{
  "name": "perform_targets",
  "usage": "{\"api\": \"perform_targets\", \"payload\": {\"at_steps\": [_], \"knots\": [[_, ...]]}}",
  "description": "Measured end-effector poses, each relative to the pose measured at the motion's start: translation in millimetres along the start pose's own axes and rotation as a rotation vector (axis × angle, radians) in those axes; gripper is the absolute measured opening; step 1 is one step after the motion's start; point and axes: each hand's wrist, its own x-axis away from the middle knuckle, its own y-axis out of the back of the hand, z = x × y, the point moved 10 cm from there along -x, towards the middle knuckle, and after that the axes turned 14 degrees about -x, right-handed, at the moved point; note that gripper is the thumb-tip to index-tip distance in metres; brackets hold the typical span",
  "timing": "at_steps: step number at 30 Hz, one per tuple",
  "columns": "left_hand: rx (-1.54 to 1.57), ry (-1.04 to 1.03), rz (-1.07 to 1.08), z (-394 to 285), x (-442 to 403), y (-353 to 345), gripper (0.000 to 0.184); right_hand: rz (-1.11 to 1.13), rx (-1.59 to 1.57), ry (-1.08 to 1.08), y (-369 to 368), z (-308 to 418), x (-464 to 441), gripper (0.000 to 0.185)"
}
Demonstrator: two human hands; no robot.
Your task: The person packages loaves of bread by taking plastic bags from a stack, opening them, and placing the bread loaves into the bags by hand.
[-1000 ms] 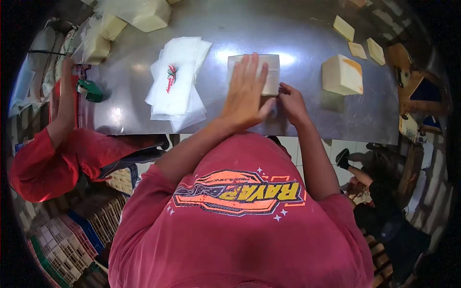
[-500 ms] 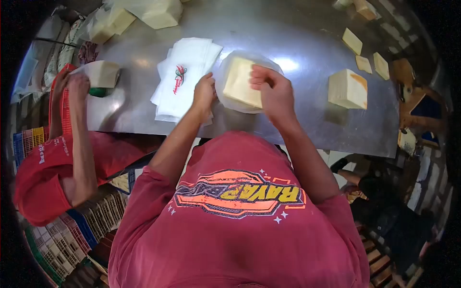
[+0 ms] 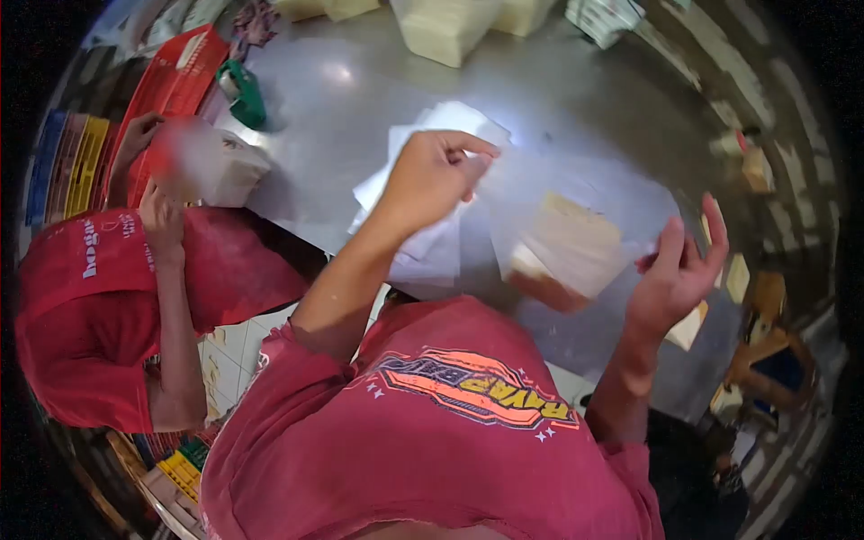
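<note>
A pale loaf with a brown crusted side is tilted inside a clear plastic bag over the metal table. My left hand is closed in a pinch at the bag's upper left edge. Beside the bag's right edge, my right hand is open, its fingers apart and one pointing up; whether its inner fingertips touch the plastic is blurred. Under and behind my left hand lies a stack of white printed bags.
A co-worker in red at the left handles a wrapped loaf, near a green tape dispenser and a red crate. More bagged loaves stand at the far edge. Cut slices lie at the right.
The view has swung so the table appears shifted. My right hand has left the loaf and moved right. My left hand has gone from the bag stack to the bag edge; the loaf is now tilted.
</note>
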Motion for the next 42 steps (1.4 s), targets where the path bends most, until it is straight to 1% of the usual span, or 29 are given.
{"api": "perform_targets", "payload": {"at_steps": [1, 3, 4, 5, 7, 9, 11, 13, 15, 17, 19, 20, 22, 23, 24, 25, 26, 27, 28, 29, 30, 32, 33, 34, 37, 39, 40, 41, 42], "knots": [[-0.062, 0.098, -0.029, 18.6, -14.1, 21.2, 0.016, 0.025, -0.041, 0.004, -25.2, -2.6, -10.8, 0.038], [-0.138, 0.179, -0.071, 45.3, -46.8, 73.7, 0.021, 0.156, -0.126, -0.074, -91.7, -22.3, -28.1, 0.038], [-0.247, 0.160, -0.199, 52.5, -62.2, 110.1, 0.021, 0.239, -0.135, -0.150, -127.4, -37.2, -33.2, 0.038], [-0.358, 0.141, -0.325, 58.2, -75.9, 144.3, 0.021, 0.315, -0.247, -0.205, -160.7, -55.1, -36.7, 0.038], [-0.544, 0.116, -0.696, 59.8, -91.6, 214.7, 0.022, 0.425, -0.267, -0.260, -212.5, -77.8, -34.2, 0.042], [-0.506, -0.172, -1.165, 11.7, -57.0, 234.3, 0.022, 0.469, -0.361, -0.260, -237.5, -83.0, -14.1, 0.041], [-0.447, -0.349, -1.333, -1.4, -47.3, 224.1, 0.021, 0.564, -0.385, -0.265, -240.8, -93.7, 0.5, 0.040], [-0.403, -0.383, -1.201, 17.5, -71.6, 196.9, 0.021, 0.705, -0.338, -0.293, -218.0, -103.6, 30.0, 0.036], [-0.522, -0.182, -0.749, 44.3, -104.0, 128.3, 0.022, 0.761, -0.199, -0.388, -170.1, -132.0, 60.0, 0.030], [-0.642, -0.155, -0.548, 104.7, -136.2, 69.3, 0.020, 0.688, -0.019, -0.478, -100.8, -173.8, 87.7, 0.028], [-1.039, -0.466, -0.603, 136.9, -131.5, 25.1, 0.015, 0.580, 0.158, -0.596, -21.4, -205.1, 114.6, 0.028], [-0.872, -0.294, -0.556, 175.9, -136.0, 24.5, 0.013, 0.555, 0.330, -0.461, 21.0, -205.7, 125.6, 0.029], [-0.942, -0.198, -0.486, 187.4, -133.7, 20.2, 0.013, 0.467, 0.668, -0.226, 107.0, -201.1, 136.3, 0.031], [-1.174, -0.284, -0.467, 169.9, -127.3, 16.8, 0.013, 0.402, 0.831, -0.136, 151.9, -194.3, 138.1, 0.031], [-1.208, -0.265, -0.519, 167.0, -124.3, 22.5, 0.015, 0.282, 0.936, -0.136, 203.4, -189.6, 134.4, 0.029], [-1.089, -0.369, -0.629, 148.3, -114.5, 31.2, 0.012, 0.162, 1.043, -0.138, 255.8, -184.3, 128.3, 0.028], [-1.081, -0.394, -0.617, 142.6, -111.3, 37.6, 0.011, 0.022, 1.163, -0.196, 317.4, -189.7, 122.0, 0.030], [-1.001, -0.535, -0.631, 112.1, -91.1, 38.3, 0.009, -0.118, 1.273, -0.260, 375.0, -195.6, 114.1, 0.033], [-0.900, -0.553, -0.616, 97.6, -82.1, 42.7, 0.006, -0.175, 1.132, -0.486, 421.6, -201.2, 94.8, 0.035], [-0.850, -0.508, -0.514, 102.4, -85.8, 48.2, 0.009, -0.421, 0.882, -0.471, 474.1, -211.9, 81.5, 0.043], [-0.632, -0.316, -0.430, 112.2, -83.5, 53.5, 0.010, -0.473, 0.650, -0.582, 471.9, -197.8, 58.3, 0.052], [-0.519, -0.240, -0.216, 110.5, -75.9, 49.8, 0.010, -0.555, -0.092, -0.650, 501.3, -252.5, 22.7, 0.049], [-0.549, -0.201, -0.188, 99.4, -65.2, 45.7, 0.011, -0.507, -0.464, -0.515, 478.5, -249.3, -3.2, 0.045], [-0.576, -0.157, -0.163, 88.7, -55.6, 46.1, 0.013, -0.384, -0.487, -0.579, 446.8, -251.9, -12.3, 0.040], [-0.383, -0.252, -0.177, 40.6, -21.7, 24.4, 0.014, -0.088, -0.563, -0.687, 364.8, -261.9, -21.2, 0.034], [-0.289, -0.239, -0.184, -2.0, 7.3, -3.2, 0.016, -0.130, -0.601, -0.749, 315.2, -291.4, -4.2, 0.034], [-0.288, -0.256, -0.199, -5.2, 12.2, -4.8, 0.014, -0.090, -0.589, -0.813, 269.4, -283.6, 10.5, 0.033], [-0.287, -0.273, -0.215, -8.4, 17.3, -6.4, 0.014, 0.017, -0.643, -0.871, 238.0, -304.6, 25.1, 0.042], [-0.335, -0.315, -0.241, -5.3, 18.1, -3.8, 0.013, 0.010, -0.637, -0.845, 200.5, -286.3, 37.9, 0.048]]}}
